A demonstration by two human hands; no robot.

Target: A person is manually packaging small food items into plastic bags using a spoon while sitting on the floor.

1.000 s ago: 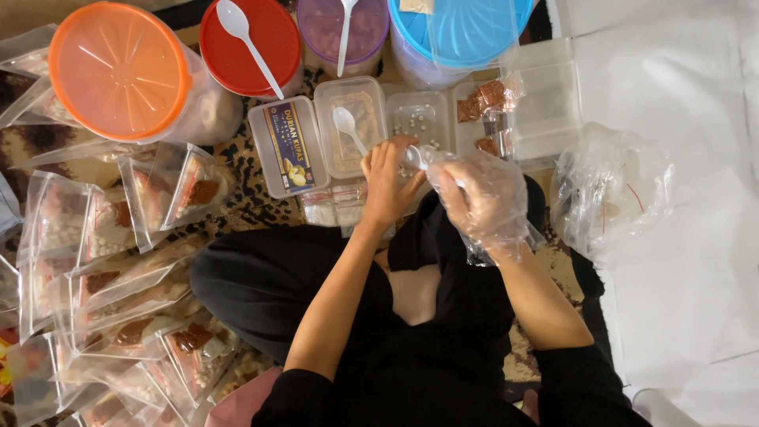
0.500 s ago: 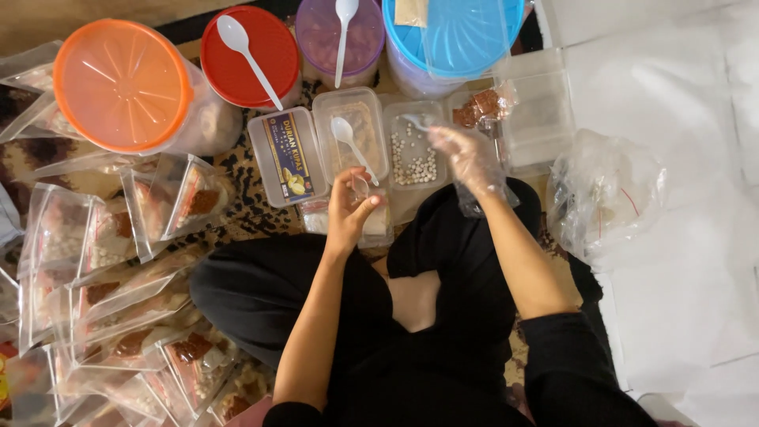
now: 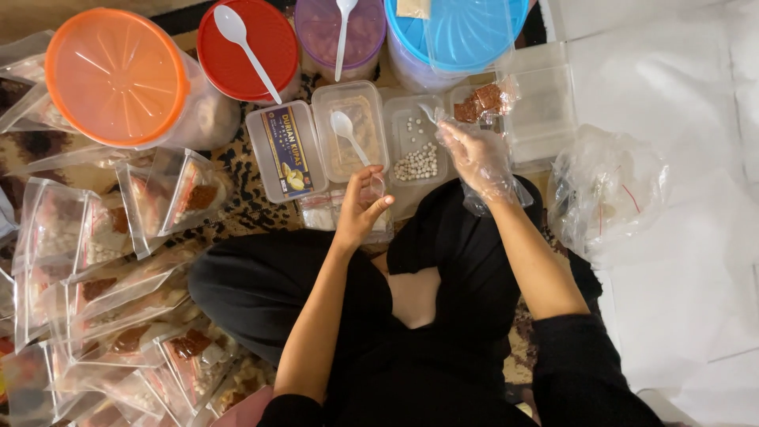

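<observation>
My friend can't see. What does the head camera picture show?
A seated person's gloved right hand reaches over a clear tub of small white balls, while the bare left hand holds a small clear bag. Lidded jars and filled snack bags surround them.

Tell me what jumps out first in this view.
The big orange lid at top left and the red lid with a white spoon lying on it. At centre, the gloved right hand reaches over a clear tub of small white balls, while the bare left hand holds a small clear bag. Filled clear pouches pile up at left.
</observation>
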